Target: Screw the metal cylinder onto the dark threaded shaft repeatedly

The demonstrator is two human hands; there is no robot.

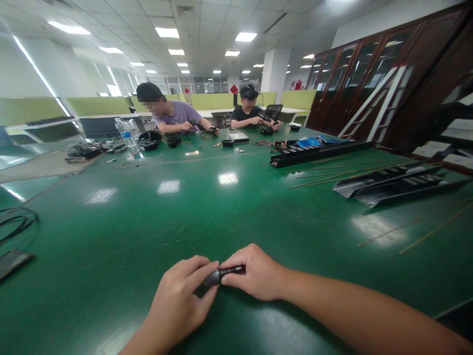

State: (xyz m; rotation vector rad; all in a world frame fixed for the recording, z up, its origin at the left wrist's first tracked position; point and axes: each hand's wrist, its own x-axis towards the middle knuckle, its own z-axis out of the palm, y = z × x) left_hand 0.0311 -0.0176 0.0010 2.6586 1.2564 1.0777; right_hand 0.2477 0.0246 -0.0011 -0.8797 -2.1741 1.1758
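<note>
Near the front of the green table I hold a dark cylindrical tool [213,279], lying roughly level between my hands. It has a grey barrel, a ribbed black neck and a thin, shiny metal tip pointing right; its exact kind I cannot tell. My left hand [183,291] is wrapped round the barrel and covers its rear end. With thumb and forefinger, my right hand [256,272] pinches the ribbed neck, and the tip reaches toward its palm. The fingertips of both hands almost meet at the joint between barrel and neck.
Two people [172,113] work across the green table [207,212], among small parts. Black metal channels [384,187] and thin rods [325,177] lie at right, a cable [16,222] at left. A water bottle [123,132] stands far left; a stepladder [386,101] stands behind.
</note>
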